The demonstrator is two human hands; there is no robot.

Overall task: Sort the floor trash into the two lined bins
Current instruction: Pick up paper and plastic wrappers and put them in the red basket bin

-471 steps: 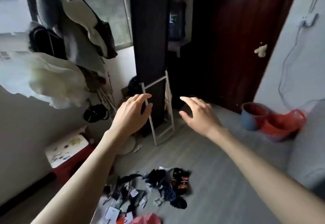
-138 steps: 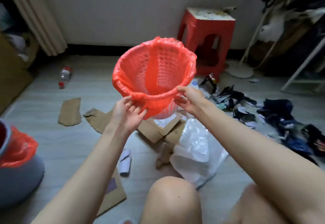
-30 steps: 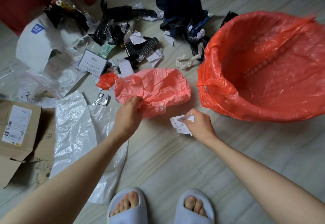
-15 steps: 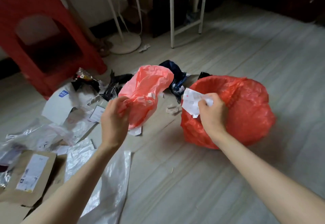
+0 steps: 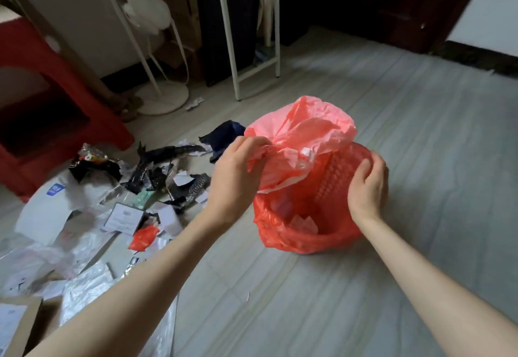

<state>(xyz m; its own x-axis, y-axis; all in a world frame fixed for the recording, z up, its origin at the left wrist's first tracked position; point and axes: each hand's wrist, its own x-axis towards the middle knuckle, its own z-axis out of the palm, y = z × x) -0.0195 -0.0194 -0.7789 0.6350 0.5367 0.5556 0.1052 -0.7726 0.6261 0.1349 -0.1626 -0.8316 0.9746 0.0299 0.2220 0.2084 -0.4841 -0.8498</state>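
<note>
The left hand (image 5: 235, 177) pinches a crumpled pink bag (image 5: 302, 138) — thin, crinkly plastic, puffed and wrinkled — and holds it over the near-left edge of the bin (image 5: 344, 177). The bag's lower fold hangs just inside the bin's mouth. The right hand (image 5: 368, 188) sits at the bin's right rim with fingers loosely curled and thumb up; I cannot tell whether it grips the rim or only rests against it.

The bin is a round basket with perforated mesh walls, lined with a glossy red liner (image 5: 283, 236) that folds over the rim and bunches in soft wrinkles down the outside. Inside, at the bottom, lie a few pale paper scraps (image 5: 304, 220), flat and angular.

The bin stands on a grey plank floor (image 5: 420, 132). To its left the rest of the trash is spread out: shiny black torn wrappers (image 5: 151, 174), a dark blue rag (image 5: 224, 135), white cards (image 5: 123, 218), a small red plastic scrap (image 5: 143, 237), translucent crinkled film (image 5: 87, 283) and brown cardboard (image 5: 25, 326) at the lower left corner. A red plastic stool (image 5: 56, 98) stands behind the heap — smooth, with splayed legs — and white metal stands (image 5: 252, 70) rise near the wall
</note>
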